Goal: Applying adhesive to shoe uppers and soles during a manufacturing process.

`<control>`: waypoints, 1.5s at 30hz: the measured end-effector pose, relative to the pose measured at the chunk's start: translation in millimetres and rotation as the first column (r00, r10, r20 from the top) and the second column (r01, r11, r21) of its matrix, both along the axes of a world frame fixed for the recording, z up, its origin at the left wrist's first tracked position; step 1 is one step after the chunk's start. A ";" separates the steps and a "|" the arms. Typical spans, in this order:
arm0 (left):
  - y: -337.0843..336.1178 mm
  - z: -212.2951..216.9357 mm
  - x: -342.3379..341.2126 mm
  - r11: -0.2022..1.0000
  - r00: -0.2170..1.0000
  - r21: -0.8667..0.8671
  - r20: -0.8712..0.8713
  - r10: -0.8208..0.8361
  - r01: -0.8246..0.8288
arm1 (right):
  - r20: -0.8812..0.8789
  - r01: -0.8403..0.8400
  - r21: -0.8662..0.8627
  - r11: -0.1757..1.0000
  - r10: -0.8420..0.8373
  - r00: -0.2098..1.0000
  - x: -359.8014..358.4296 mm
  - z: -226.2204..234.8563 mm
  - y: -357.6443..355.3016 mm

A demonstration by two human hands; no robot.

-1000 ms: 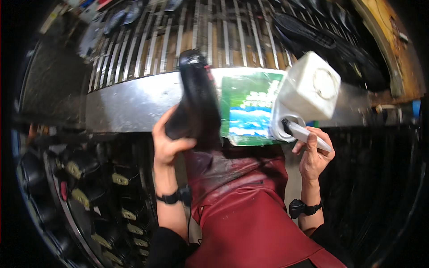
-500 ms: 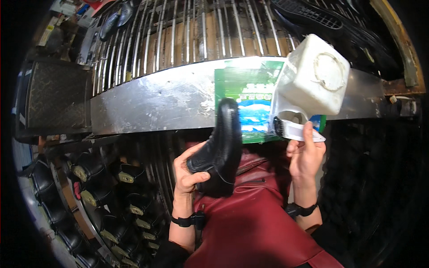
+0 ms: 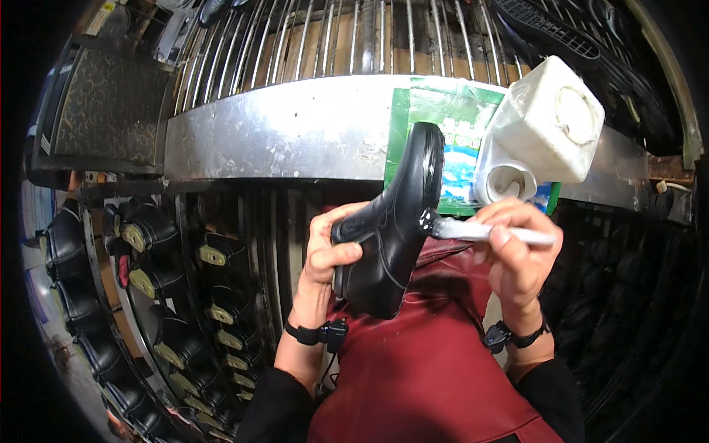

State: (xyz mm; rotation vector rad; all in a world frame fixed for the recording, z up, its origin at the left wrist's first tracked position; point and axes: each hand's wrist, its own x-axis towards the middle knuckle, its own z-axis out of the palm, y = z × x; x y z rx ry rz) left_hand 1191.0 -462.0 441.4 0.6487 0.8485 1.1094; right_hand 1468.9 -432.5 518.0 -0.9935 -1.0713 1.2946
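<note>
My left hand (image 3: 329,247) is wrapped round a black leather shoe (image 3: 388,240), which stands toe up and tilted, its bottom edge turned to the right. A wet shine runs along that edge near the toe. In my right hand (image 3: 523,251) is a brush (image 3: 480,232) with a pale handle, held between thumb and fingers. Its dark bristles, with white stuff on them, touch the shoe's bottom edge. Just beyond the right hand lies a white plastic container (image 3: 543,122) on its side, its round mouth facing me, on a green and blue printed sheet (image 3: 402,136).
A metal ledge (image 3: 281,136) crosses in front of me, with a rack of metal bars (image 3: 325,44) behind it. Black shoes (image 3: 166,255) hang in rows at left. A dark sole (image 3: 546,29) lies far right. A dark panel (image 3: 111,103) stands at left.
My right hand has brought the brush away from the container's mouth and leftward onto the shoe. The shoe has turned, so more of its side shows. The whole view has shifted a little.
</note>
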 end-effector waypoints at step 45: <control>3.8 15.9 13.6 0.985 0.809 -0.114 0.562 0.173 -0.132 | -0.270 -0.258 0.074 0.963 0.268 0.925 -31.3 11.8 50.1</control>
